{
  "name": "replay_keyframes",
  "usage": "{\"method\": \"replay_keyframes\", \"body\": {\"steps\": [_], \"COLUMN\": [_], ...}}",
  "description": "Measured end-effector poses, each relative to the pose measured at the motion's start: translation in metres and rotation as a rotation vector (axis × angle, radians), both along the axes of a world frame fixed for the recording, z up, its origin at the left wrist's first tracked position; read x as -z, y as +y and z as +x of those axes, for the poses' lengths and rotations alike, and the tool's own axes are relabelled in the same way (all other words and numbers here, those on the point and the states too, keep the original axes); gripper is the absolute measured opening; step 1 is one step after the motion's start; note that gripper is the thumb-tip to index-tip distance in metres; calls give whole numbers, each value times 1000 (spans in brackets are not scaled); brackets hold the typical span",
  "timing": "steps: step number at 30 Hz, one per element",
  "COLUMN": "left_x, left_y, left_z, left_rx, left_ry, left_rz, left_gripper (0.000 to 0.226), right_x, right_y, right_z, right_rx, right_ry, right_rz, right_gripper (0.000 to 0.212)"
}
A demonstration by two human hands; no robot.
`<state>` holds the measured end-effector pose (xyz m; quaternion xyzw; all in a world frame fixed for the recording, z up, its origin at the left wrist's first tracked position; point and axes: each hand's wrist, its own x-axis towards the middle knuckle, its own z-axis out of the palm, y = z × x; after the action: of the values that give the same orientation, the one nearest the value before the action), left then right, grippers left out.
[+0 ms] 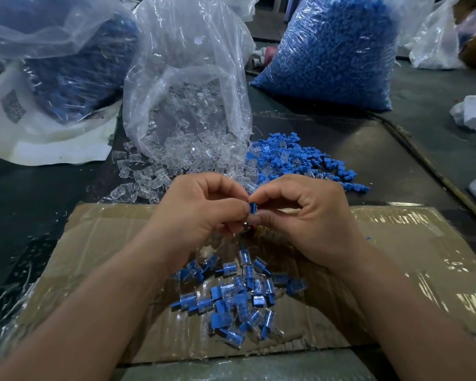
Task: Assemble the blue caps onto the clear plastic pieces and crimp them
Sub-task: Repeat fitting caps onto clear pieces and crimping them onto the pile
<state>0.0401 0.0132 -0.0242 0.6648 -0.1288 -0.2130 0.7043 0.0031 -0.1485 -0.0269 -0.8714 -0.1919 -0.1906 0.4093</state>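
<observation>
I see both hands meeting above the cardboard sheet (396, 243). The left hand (201, 207) and the right hand (308, 215) each pinch the same blue cap (253, 208) between thumb and forefinger. Any clear part under it is mostly hidden by the fingers (only a glint shows below). Assembled pieces (237, 295) lie heaped on the cardboard between the wrists. Beyond the hands, clear plastic pieces (149, 182) spill from an open bag (187, 78), with a pile of loose caps (300, 160) just to their right. A full blue sack (330, 50) stands behind, its top cut off.
</observation>
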Motion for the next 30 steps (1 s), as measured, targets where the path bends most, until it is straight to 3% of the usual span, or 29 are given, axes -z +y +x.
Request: {"method": "replay_keyframes", "body": {"steps": [8,12,16,19,23,25,30], "left_x": [0,1,1,2,4,5,9], "left_y": [-2,0,2,3,3,3,3], "left_z": [-1,1,4,4,6,6,7], "left_rx": [-30,-87,-147,-150,-145,-142,-118], "left_ry": [-38,-37,-98,-96,-80,-82,-61], "left_rz": [25,-10,-29,-51,-72,-66,-74], "left_gripper": [22,25,23,14,9,8,8], "right_x": [-2,-12,-21,-20,-13,-14,-8], "right_y": [0,-20,-48,-50,-43,-40,-24], "right_z": [0,0,-1,-3,-2,-1,2], "right_rx": [-15,98,234,181,149,175,297], "right_ry": [36,242,498,712,709,689,519], "right_rz": [-26,-90,-257,-417,-683,-684,-758], "right_gripper": [24,27,38,52,79,74,24]}}
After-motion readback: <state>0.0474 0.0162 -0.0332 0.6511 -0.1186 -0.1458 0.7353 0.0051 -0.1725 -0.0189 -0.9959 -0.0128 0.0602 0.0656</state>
